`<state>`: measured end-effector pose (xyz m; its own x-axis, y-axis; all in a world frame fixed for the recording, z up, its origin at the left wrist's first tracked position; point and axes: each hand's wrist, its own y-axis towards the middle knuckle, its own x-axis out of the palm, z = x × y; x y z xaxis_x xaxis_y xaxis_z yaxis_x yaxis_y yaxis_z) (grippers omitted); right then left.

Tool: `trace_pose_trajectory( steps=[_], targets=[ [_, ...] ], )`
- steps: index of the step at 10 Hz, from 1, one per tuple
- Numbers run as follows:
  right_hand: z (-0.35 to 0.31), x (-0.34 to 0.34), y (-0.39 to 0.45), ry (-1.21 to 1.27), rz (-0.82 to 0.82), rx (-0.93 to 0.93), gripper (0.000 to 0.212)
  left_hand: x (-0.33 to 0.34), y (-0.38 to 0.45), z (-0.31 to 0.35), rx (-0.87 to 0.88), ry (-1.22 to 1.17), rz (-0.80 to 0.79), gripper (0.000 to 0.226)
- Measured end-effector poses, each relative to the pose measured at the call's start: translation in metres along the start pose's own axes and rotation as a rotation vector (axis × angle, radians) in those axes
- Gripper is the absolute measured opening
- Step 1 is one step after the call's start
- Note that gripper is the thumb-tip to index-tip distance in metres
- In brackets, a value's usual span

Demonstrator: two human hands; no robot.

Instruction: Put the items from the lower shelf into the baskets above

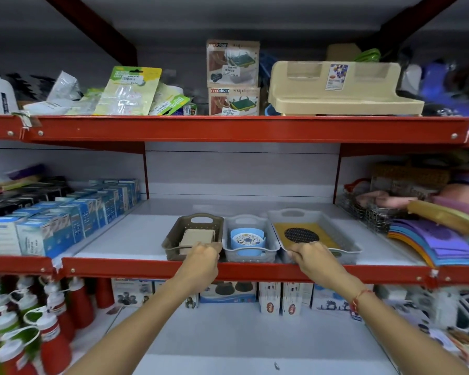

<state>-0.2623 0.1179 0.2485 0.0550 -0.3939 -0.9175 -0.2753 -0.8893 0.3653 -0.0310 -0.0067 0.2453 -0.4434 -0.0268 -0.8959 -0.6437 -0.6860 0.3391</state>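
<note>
On the middle shelf (136, 239), three small baskets stand side by side at the front edge, touching one another. At the left is a brown basket (192, 226) holding a stack of beige squares (197, 238). Next to it, a pale grey basket (251, 250) carries a round blue holder (247, 243) with a patterned white disc on top. At the right a wider white basket (313, 217), tilted up at its near end, holds a yellow mat (322, 231) with a black round mesh piece (301, 235) lying on it.

Both hands are up at the baskets' near rims. The left hand (205, 251) is curled closed on the front edge of the brown basket; the right hand (307, 254), a red thread at its wrist, is closed on the near rim of the white basket. The two hands are well apart, with the grey basket between them.

Down on the lower shelf (241, 334), a row of small printed boxes (270, 297) stands at the back, and red squeeze bottles (54, 345) crowd the left side.

Up above, two stacked cartons (233, 77) read "neo clean" and "soap dispenser", each with a price sticker too small to read. Beside them sits a beige plastic rack (341, 90) with a label, and to the left lean green-and-yellow packets (129, 90). Blue and white cartons (65, 220) fill the middle shelf's left end; their print is blurred.
</note>
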Motion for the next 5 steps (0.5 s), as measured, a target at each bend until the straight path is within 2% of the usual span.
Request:
trace_pose_trajectory(
  steps=[1, 2, 3, 4, 5],
  targets=[
    [-0.006, -0.002, -0.005, -0.017, -0.012, 0.004, 0.033, 0.004, -0.005, 0.004, -0.015, 0.041, 0.005, 0.045],
    [-0.013, -0.010, -0.008, -0.039, -0.044, 0.003, 0.037, 0.004, -0.007, 0.005, -0.019, 0.063, -0.002, 0.049],
    [-0.018, -0.018, -0.013, -0.047, -0.108, 0.025, 0.023, -0.004, -0.011, 0.013, -0.064, 0.033, -0.063, 0.041],
    [-0.026, -0.028, -0.012, -0.100, -0.089, 0.011, 0.026, -0.017, -0.014, 0.025, -0.018, -0.036, 0.005, 0.030],
    [-0.033, -0.045, -0.002, -0.066, 0.092, -0.021, 0.033, -0.038, -0.003, 0.039, 0.060, -0.031, 0.216, 0.031]
  ],
)
